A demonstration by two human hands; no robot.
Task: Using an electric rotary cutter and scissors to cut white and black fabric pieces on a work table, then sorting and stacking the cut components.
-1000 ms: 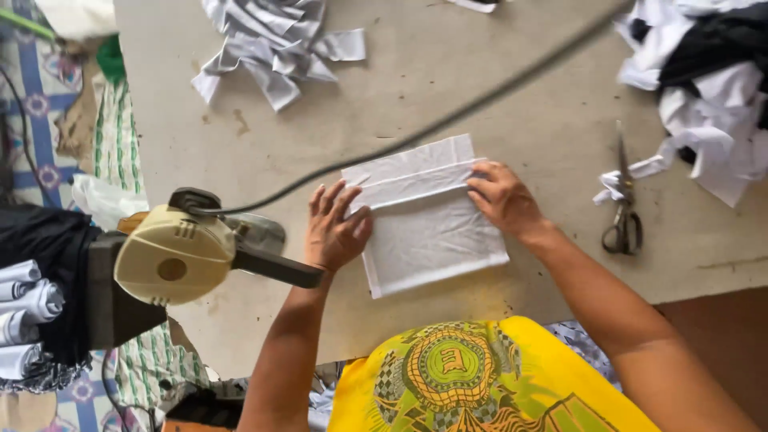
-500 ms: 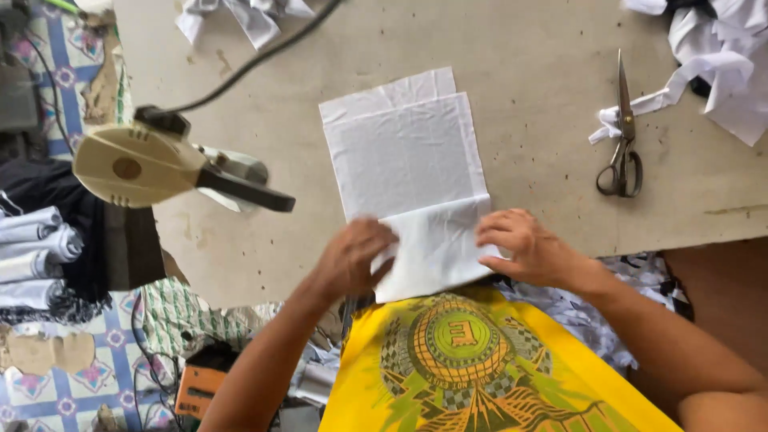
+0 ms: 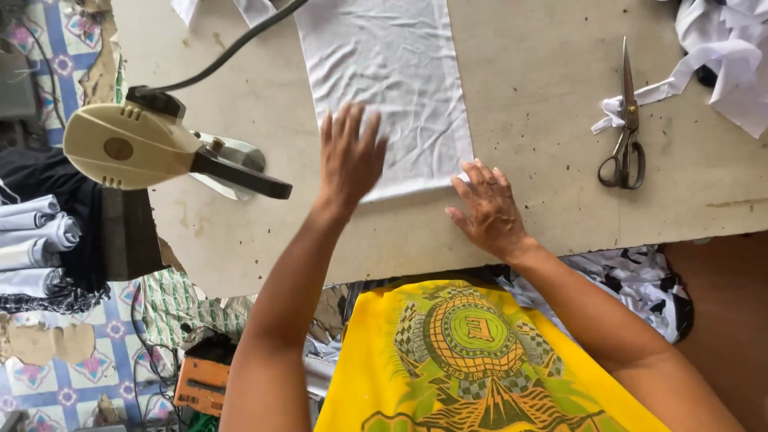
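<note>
On table: left hand spread flat on white cloth; right hand spread, fingertips touching cloth's near right corner; scissors right.

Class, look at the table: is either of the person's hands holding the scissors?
No. The scissors lie untouched on the table, while the left hand and right hand rest at the white cloth.

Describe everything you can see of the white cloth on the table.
The white cloth is a thin, crinkled rectangular piece lying flat on the beige table, running off the top of the picture. The left hand presses flat on its near end; the right hand touches its near right corner.
</note>
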